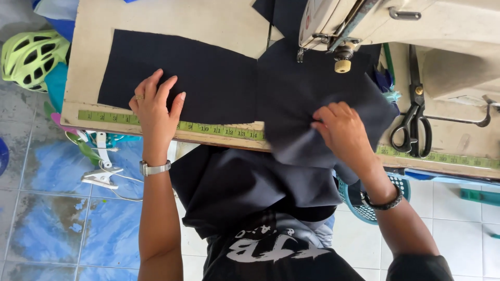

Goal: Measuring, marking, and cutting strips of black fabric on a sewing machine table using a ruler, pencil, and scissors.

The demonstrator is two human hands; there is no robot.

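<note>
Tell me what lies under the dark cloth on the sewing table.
Under the dark cloth the pale table shows around its edges, and a yellow measuring tape runs along the front edge. The left hand presses it flat; anything beneath is covered.

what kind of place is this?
Likely a small tailoring or home sewing workspace: a sewing machine on a wooden table, dark fabric under both hands, and scissors beside it.

The sewing machine [416, 31] runs off the top edge — its needle hidden behind the dark fabric [291, 99].
</note>
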